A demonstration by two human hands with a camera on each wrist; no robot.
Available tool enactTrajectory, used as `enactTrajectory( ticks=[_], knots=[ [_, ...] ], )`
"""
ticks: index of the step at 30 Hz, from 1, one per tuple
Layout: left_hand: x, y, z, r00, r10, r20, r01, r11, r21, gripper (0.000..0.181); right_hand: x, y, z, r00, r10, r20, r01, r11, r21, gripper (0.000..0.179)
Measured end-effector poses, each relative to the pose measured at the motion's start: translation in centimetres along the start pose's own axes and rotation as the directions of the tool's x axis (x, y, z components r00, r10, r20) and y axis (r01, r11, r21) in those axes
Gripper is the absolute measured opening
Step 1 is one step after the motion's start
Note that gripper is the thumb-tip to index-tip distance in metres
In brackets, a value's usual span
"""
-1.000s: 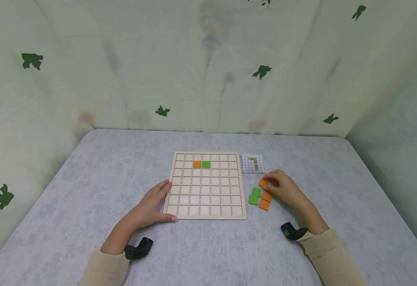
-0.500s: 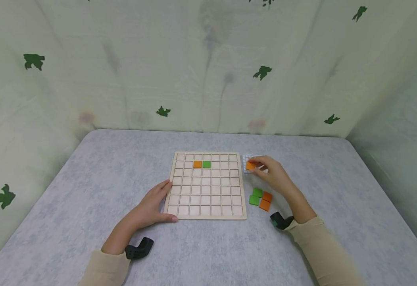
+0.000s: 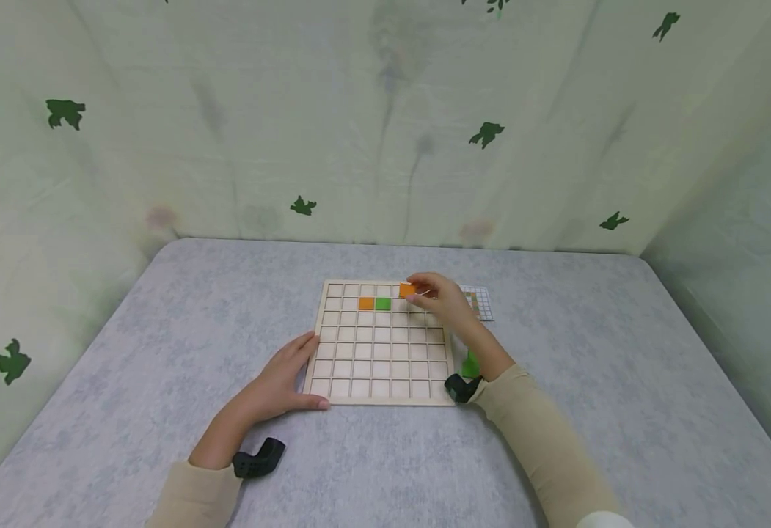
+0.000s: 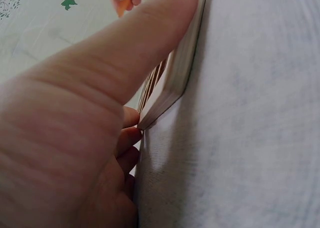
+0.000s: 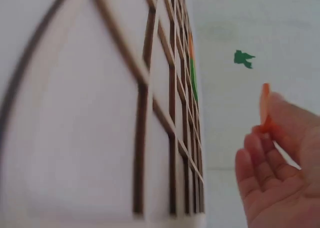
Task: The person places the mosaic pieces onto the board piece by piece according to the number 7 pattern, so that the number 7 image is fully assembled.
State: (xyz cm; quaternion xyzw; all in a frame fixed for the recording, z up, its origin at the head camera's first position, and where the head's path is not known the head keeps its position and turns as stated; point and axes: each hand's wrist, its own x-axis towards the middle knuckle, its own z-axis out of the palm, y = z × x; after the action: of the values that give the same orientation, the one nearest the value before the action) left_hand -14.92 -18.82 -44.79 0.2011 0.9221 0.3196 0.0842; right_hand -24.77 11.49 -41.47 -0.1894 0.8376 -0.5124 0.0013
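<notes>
Two hands work at the wooden grid board (image 3: 381, 342). Left hand (image 3: 286, 378) lies flat, fingers straight, pressing the board's near-left corner to the tabletop (image 3: 161, 345). Right hand (image 3: 441, 301) pinches an orange tile (image 3: 407, 290) by its edges above the board's far-right cells. Tile judged thin, stiff, light, probably smooth; edge hold suits. Beyond, the pattern card (image 3: 480, 301) bears no legible writing.

The head camera is looking forward and down from above at the whole table (image 3: 161, 323), taking in the wooden board (image 3: 381, 345) and both hands. The left wrist camera is sitting very near the table, facing along the board (image 4: 175, 77) edge. The right wrist camera is looking closely across the board (image 5: 150, 112) surface. All three are sharing the board.
</notes>
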Motion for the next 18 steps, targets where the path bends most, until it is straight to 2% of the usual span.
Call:
enactTrajectory(
  ticks=[7,12,18],
  knots=[
    [0.0,0.1,0.1,1.000,0.013,-0.008,-0.013,1.000,0.004,0.112,0.7,1.9,1.6,0.996,0.079,0.047,-0.076,0.996,-0.055,0.027],
    [0.1,0.1,0.2,1.000,0.012,-0.009,-0.012,1.000,0.014,0.112,0.8,2.8,2.0,0.996,0.074,0.055,-0.066,0.988,-0.141,0.025],
    [0.0,0.2,0.1,1.000,0.010,-0.007,-0.009,1.000,0.025,0.111,1.0,2.8,2.2,0.997,0.056,0.057,-0.043,0.976,-0.211,0.025]
  ],
)
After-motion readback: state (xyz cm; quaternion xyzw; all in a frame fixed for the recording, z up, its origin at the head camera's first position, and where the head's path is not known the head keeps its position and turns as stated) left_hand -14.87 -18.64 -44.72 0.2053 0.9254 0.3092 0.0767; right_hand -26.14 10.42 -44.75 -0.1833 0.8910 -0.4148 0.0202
